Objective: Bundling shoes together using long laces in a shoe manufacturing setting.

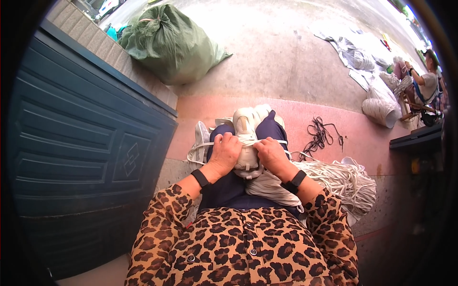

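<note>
A white shoe (247, 125) lies on my lap, toe pointing away from me. My left hand (224, 153) grips its left side, fingers curled over the upper. My right hand (270, 152) holds the right side, pinching a white lace that runs across the shoe. A bundle of white laces (267, 185) drapes over my right thigh under that wrist. Both wrists wear black bands.
A heap of white laces (343, 180) lies on the ground to my right, with dark laces (320, 134) beyond it. A dark blue door (86, 157) stands at my left. A big green sack (169, 43) sits ahead. Another person (422, 83) sits far right among white bundles.
</note>
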A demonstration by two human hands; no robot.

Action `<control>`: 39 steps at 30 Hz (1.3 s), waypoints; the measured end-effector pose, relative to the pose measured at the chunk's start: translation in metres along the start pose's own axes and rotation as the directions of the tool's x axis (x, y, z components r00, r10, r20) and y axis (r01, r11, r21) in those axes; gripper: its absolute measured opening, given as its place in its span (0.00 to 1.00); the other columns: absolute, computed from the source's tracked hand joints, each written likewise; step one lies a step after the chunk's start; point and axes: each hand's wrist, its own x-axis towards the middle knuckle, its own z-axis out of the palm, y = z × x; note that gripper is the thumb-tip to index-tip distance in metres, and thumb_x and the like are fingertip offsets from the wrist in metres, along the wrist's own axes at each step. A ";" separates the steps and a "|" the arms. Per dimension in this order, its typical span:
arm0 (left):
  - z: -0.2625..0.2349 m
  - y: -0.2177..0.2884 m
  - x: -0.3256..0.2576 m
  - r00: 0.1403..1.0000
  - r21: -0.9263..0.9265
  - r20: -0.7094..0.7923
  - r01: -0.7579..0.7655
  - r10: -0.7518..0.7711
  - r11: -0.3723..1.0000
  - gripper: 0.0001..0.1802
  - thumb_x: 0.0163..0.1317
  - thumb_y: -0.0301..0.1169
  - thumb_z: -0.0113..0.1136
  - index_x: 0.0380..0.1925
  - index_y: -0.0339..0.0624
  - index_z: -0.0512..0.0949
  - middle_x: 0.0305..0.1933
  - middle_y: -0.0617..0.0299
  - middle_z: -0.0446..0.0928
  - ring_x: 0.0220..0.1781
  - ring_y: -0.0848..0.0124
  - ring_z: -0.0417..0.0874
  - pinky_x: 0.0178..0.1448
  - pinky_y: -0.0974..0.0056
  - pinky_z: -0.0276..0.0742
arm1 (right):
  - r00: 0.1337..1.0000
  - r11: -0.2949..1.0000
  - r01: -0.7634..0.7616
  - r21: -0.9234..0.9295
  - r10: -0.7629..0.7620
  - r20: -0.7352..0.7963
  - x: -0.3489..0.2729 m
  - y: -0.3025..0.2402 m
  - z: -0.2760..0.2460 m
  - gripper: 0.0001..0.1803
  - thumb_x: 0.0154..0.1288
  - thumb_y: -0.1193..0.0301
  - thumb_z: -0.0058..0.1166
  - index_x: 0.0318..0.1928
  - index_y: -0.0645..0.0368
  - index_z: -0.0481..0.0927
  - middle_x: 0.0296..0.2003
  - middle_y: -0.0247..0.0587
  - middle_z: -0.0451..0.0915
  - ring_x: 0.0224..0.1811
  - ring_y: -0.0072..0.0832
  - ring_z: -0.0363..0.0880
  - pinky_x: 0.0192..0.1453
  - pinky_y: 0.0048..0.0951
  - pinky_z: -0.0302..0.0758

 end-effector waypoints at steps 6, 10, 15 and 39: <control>-0.086 0.016 0.071 0.871 -0.974 0.200 0.228 -0.449 0.008 0.05 0.62 0.27 0.53 0.31 0.38 0.73 0.31 0.63 0.74 0.34 0.73 0.74 0.43 0.68 0.69 | 0.971 0.925 0.110 -0.364 -0.022 0.237 0.012 -0.008 -0.003 0.06 0.49 0.72 0.50 0.30 0.57 0.76 0.26 0.38 0.76 0.35 0.31 0.73 0.37 0.31 0.68; -0.046 -0.007 0.046 0.805 -0.739 0.530 0.593 -0.267 0.321 0.06 0.62 0.28 0.52 0.34 0.37 0.73 0.31 0.63 0.77 0.34 0.79 0.75 0.38 0.71 0.71 | 0.927 0.840 0.158 -0.520 0.055 0.370 0.023 -0.020 -0.015 0.03 0.49 0.71 0.49 0.26 0.53 0.76 0.29 0.36 0.76 0.38 0.28 0.72 0.38 0.28 0.63; -0.007 -0.009 0.008 0.911 -0.630 0.285 0.412 -0.297 0.658 0.09 0.57 0.29 0.53 0.36 0.35 0.74 0.25 0.52 0.76 0.28 0.62 0.79 0.34 0.64 0.72 | 0.971 0.961 0.220 -0.166 -0.200 0.131 0.016 -0.002 -0.025 0.05 0.49 0.73 0.50 0.30 0.55 0.74 0.37 0.37 0.73 0.43 0.32 0.68 0.42 0.32 0.63; 0.001 0.005 0.021 0.884 -0.348 0.374 0.415 -0.281 0.841 0.06 0.52 0.27 0.54 0.24 0.35 0.76 0.29 0.45 0.76 0.34 0.48 0.77 0.38 0.54 0.72 | 0.904 0.793 -0.424 0.437 0.395 0.161 0.002 -0.010 -0.008 0.16 0.55 0.70 0.55 0.43 0.59 0.68 0.32 0.44 0.77 0.37 0.42 0.78 0.38 0.36 0.72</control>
